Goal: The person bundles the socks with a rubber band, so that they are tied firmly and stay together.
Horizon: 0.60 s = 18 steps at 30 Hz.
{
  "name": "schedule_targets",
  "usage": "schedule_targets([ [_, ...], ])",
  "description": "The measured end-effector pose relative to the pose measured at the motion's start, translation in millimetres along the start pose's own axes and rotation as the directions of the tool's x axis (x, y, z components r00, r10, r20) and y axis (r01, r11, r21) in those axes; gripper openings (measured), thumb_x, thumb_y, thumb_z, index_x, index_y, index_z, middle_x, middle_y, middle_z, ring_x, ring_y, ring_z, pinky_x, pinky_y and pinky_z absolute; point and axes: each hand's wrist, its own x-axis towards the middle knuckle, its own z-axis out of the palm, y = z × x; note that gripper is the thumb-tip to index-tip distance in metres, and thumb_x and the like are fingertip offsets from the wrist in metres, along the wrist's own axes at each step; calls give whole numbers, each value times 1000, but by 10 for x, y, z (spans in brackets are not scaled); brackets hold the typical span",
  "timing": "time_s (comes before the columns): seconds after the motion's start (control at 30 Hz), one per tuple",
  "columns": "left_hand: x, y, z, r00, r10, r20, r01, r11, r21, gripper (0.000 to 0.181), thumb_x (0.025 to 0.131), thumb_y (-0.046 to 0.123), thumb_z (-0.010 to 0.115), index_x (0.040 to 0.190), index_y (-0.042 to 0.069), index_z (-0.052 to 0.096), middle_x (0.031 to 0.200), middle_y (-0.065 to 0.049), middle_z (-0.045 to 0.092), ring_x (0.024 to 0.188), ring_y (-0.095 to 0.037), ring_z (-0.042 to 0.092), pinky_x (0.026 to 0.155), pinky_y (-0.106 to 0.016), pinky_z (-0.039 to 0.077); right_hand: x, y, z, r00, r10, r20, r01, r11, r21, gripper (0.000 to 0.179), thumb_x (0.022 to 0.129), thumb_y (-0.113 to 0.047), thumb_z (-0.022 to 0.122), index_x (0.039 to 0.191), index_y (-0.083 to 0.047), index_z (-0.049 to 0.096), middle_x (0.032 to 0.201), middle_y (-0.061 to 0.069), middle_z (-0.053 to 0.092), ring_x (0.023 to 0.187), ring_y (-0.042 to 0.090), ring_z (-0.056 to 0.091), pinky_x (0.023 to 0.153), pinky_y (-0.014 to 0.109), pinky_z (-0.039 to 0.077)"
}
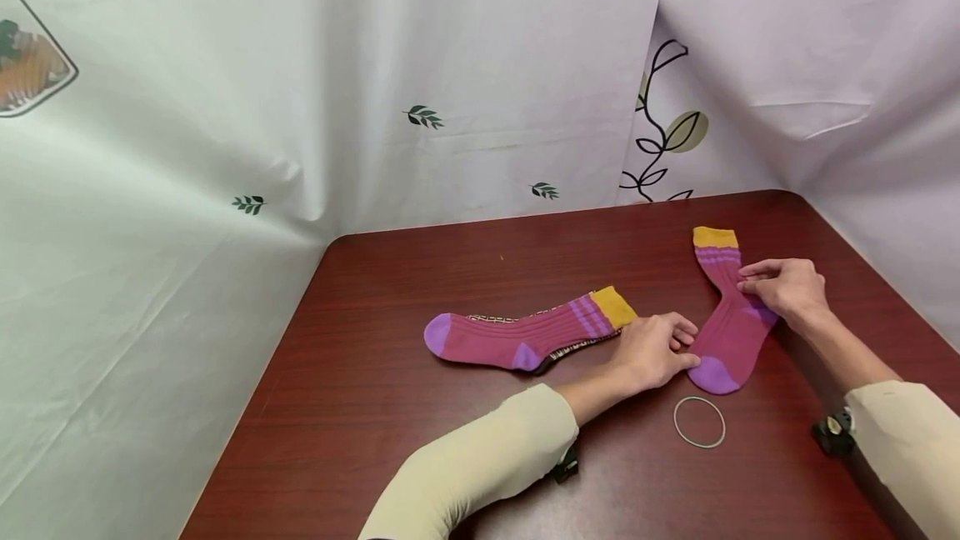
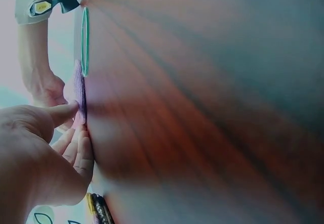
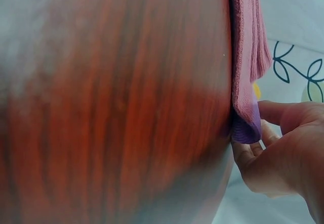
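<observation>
A plum sock (image 1: 723,323) with purple toe and heel and a mustard cuff lies on the right of the table, narrowed at mid-leg. Beside its toe, my left hand (image 1: 652,350) has its thumb at the sock's edge and its fingers loosely extended. On the heel side, my right hand (image 1: 791,290) pinches the purple heel (image 3: 248,128) between thumb and fingers, as the right wrist view shows. A matching plum sock (image 1: 487,340) lies left of my left hand, over a dark patterned sock (image 1: 570,350) that shows only along its edges.
A thin pale elastic band (image 1: 699,445) lies on the dark red table (image 1: 360,423) in front of the right sock's toe. White printed sheeting (image 1: 480,65) hangs along the table's back and sides. A small black device (image 1: 832,433) is at the right sleeve.
</observation>
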Motion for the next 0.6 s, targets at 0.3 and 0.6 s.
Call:
schedule_targets([
  [0.3, -13, 21, -6, 1000, 27, 3, -27, 996, 81, 14, 91, 36, 87, 99, 34, 76, 79, 30, 67, 67, 21, 48, 65, -5, 36, 0, 12, 0, 1000, -17, -15, 17, 1000, -21, 27, 101, -13, 71, 111, 12, 74, 108, 33, 73, 122, 60, 49, 98, 66, 33],
  [0.6, -4, -40, -56, 988, 154, 25, -156, 983, 95, 10, 92, 24, 81, 92, 33, 76, 78, 29, 66, 67, 20, 46, 64, -6, 36, -3, 7, -9, 1000, -5, -14, 5, 1000, -21, 29, 100, -15, 71, 112, 11, 74, 116, 36, 69, 124, 61, 47, 102, 68, 32],
])
